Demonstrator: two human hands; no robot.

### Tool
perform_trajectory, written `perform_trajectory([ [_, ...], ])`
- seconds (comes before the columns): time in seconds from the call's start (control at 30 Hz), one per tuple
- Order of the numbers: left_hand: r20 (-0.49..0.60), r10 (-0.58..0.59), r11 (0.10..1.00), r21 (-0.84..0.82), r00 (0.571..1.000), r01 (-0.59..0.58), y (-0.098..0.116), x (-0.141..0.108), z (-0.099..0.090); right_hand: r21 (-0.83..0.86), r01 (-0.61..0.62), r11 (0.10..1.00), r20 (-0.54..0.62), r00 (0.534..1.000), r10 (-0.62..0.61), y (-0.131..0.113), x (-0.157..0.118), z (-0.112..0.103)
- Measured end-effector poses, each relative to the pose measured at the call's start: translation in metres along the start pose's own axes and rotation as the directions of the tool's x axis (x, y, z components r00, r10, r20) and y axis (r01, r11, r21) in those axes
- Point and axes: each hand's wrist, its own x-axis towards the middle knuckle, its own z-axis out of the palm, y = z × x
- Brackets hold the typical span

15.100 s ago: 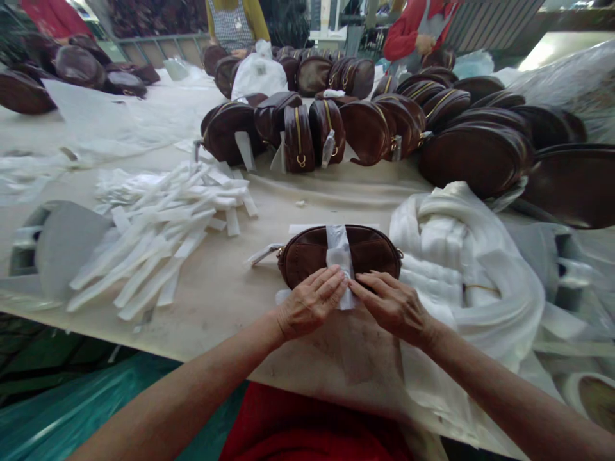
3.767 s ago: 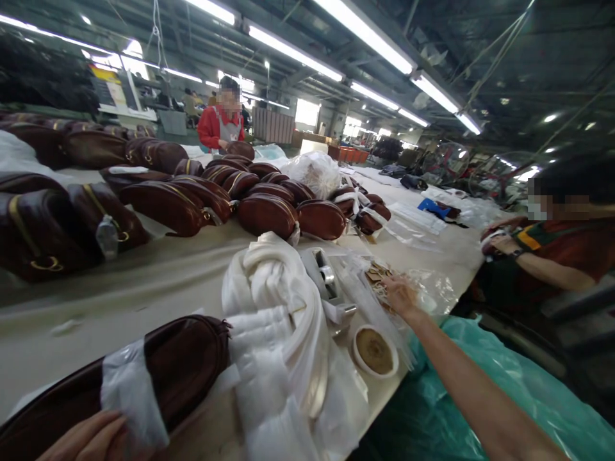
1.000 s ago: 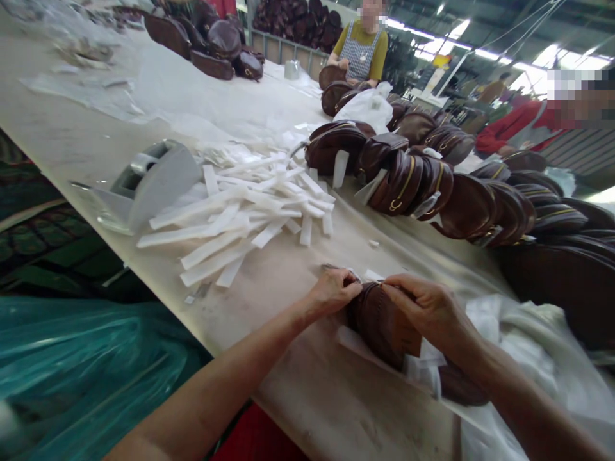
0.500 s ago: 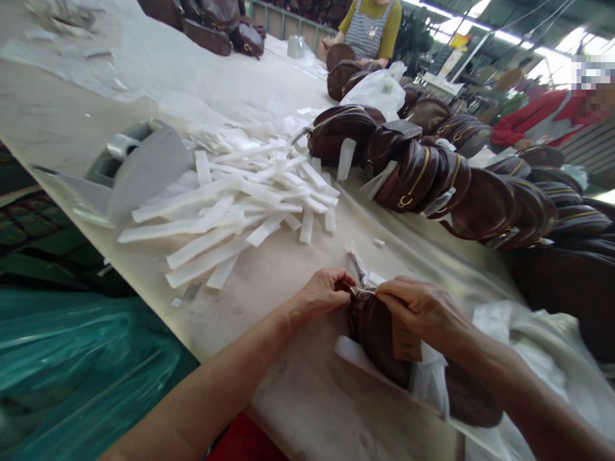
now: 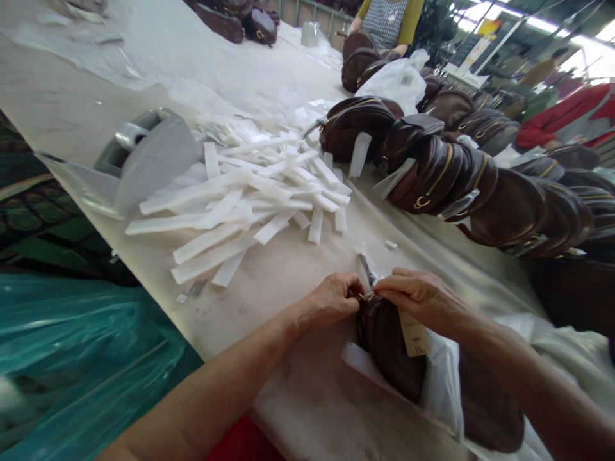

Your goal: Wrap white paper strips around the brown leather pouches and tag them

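Note:
A dark brown leather bag [image 5: 391, 358] with a rounded outline lies on the table in front of me. At its top end my left hand [image 5: 334, 298] is closed, thumb and fingers pinching the bag's edge near a small metal fitting. My right hand [image 5: 418, 296] pinches at the same spot, fingertips almost meeting the left ones; the small thing between them is hidden. Below the right hand a tan paper tag [image 5: 416, 336] hangs against the bag. White wrapping [image 5: 442, 378] crosses the bag's lower part, and a white strip [image 5: 360, 360] shows at its left side.
A heap of white strips [image 5: 254, 198] lies left of centre, beside a grey tape dispenser [image 5: 148, 160]. Rows of brown bags [image 5: 504, 205] line the right. Teal plastic [image 5: 86, 358] hangs off the table's left edge. A person in a checked apron [image 5: 383, 25] works across the table; another in red sleeves [image 5: 562, 118] is farther right.
The view has shifted slightly, so most things sit farther right. Both hands stay at the bag's top end, and the tag faces me more fully.

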Motion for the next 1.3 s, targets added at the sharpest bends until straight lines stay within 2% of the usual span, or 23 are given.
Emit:
perform_trajectory([
  [0.1,-0.016,0.015,0.999,0.032,1.000,-0.015,-0.001,0.000,-0.002,-0.036,0.001,0.999,0.043,0.999,0.001,-0.003,0.005,0.000],
  [0.2,-0.048,0.021,0.989,0.149,0.999,-0.014,0.002,-0.003,-0.006,-0.071,0.023,0.997,0.091,0.996,-0.016,-0.006,0.010,0.000],
  [0.3,-0.073,-0.030,0.961,0.271,0.997,0.049,0.006,-0.005,-0.007,-0.090,0.036,0.995,0.120,0.992,-0.025,-0.009,0.014,0.002],
  [0.43,-0.109,-0.087,0.941,0.317,0.990,0.118,0.009,-0.004,-0.006,-0.119,0.022,0.993,0.154,0.988,-0.003,-0.012,0.018,0.004],
  [0.6,-0.091,-0.112,0.948,0.290,0.990,0.134,0.013,-0.003,-0.017,-0.069,0.025,0.997,0.134,0.991,-0.016,-0.014,0.020,0.005],
  [0.7,-0.122,-0.142,0.954,0.248,0.982,0.168,0.019,-0.006,-0.028,0.006,-0.001,1.000,0.095,0.996,0.000,-0.017,0.021,0.004],
  [0.8,-0.177,-0.189,0.967,0.138,0.966,0.215,0.026,-0.009,-0.035,0.006,-0.053,0.999,0.117,0.992,0.052,-0.025,0.023,0.004],
  [0.93,-0.240,-0.232,0.970,0.009,0.943,0.241,0.029,-0.009,-0.036,-0.014,-0.063,0.998,0.155,0.986,0.065,-0.034,0.028,0.005],
  [1.17,-0.262,-0.232,0.972,-0.036,0.937,0.231,0.024,-0.007,-0.036,-0.046,-0.026,0.999,0.132,0.991,0.032,-0.032,0.032,0.013],
  [1.3,-0.265,-0.239,0.971,-0.090,0.934,0.223,0.023,-0.006,-0.034,-0.084,-0.074,0.994,0.134,0.987,0.085,-0.032,0.032,0.016],
])
